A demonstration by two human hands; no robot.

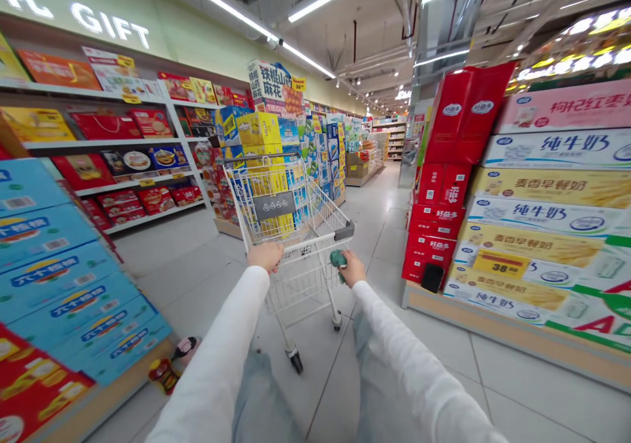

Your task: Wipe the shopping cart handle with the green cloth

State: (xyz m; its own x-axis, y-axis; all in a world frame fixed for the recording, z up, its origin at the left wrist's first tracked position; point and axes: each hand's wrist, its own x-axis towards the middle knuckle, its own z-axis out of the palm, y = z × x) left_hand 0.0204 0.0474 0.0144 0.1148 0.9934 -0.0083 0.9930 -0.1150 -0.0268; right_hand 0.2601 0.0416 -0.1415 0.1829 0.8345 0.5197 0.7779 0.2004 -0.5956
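Gripping the near rim of a white wire shopping cart (319,240), the left hand (265,257) sits at 8 o'clock of the head view, its grip curled closed around the rim's left end. The right hand (353,269), at 5 o'clock, has its grip narrowed on a crumpled green cloth (338,259) just beside the cart frame; whether cloth and frame touch, I cannot tell. The cart stands near the middle on the tiled floor (325,390), a grey placard (275,205) on its side and a caster (296,361) at 6 o'clock. Stacked yellow cartons (259,129) stand behind it at 11 o'clock. Blue cartons (64,275) are piled at 8 to 9 o'clock, milk cartons (547,213) and red cartons (436,227) at 3 o'clock. Boxed goods line white shelves (98,144) toward 10 o'clock, below a lit GIFT sign (109,26).
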